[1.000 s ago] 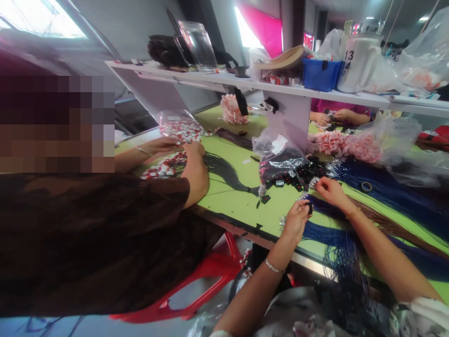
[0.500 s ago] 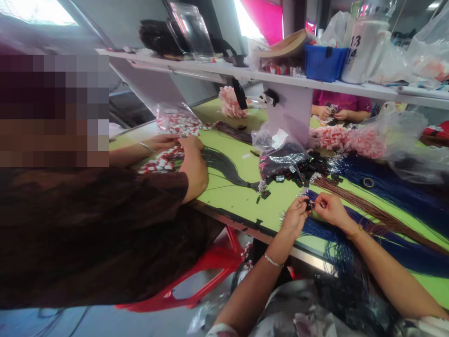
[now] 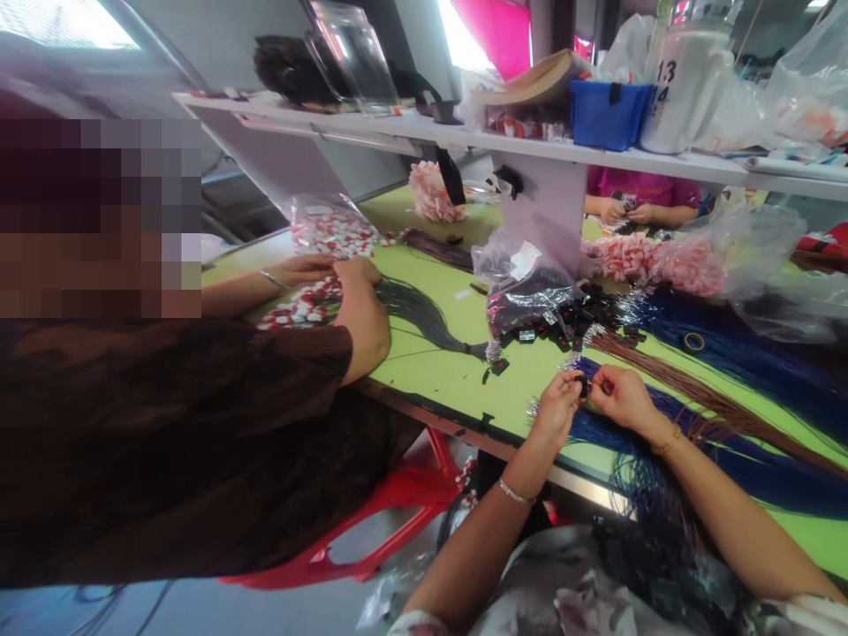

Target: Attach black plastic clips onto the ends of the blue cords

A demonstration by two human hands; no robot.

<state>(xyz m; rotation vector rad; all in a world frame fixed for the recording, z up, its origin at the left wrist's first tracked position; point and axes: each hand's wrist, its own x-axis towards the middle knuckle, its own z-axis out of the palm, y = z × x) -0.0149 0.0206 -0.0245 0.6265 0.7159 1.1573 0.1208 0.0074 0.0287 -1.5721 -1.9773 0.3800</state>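
My left hand (image 3: 557,405) is closed in a pinch around a small black connector housing (image 3: 583,386). Close against its right side, my right hand (image 3: 624,397) has thumb and forefinger pressed together on what looks like a thin wire end, mostly hidden by the fingers. Beneath both hands lies a bundle of blue wires (image 3: 596,429) with silvery tips, some strands drooping over the table edge. Brown wires (image 3: 669,364) run beyond my right hand. A heap of loose black connector housings (image 3: 563,329) lies just past my hands, beside a clear bag (image 3: 530,296) of dark pieces.
At left, a co-worker's hands (image 3: 358,272) work by red-and-white pieces (image 3: 301,305) and dark wires (image 3: 424,314). A shelf (image 3: 411,132) crosses above the table, holding a blue bin (image 3: 609,115) and a white jug (image 3: 685,93). A red stool (image 3: 397,503) stands below; another person sits opposite.
The view has shifted slightly. My hands stay together at the black connector housing, with the right fingers moved only a little. The co-worker's hands remain in about the same place.
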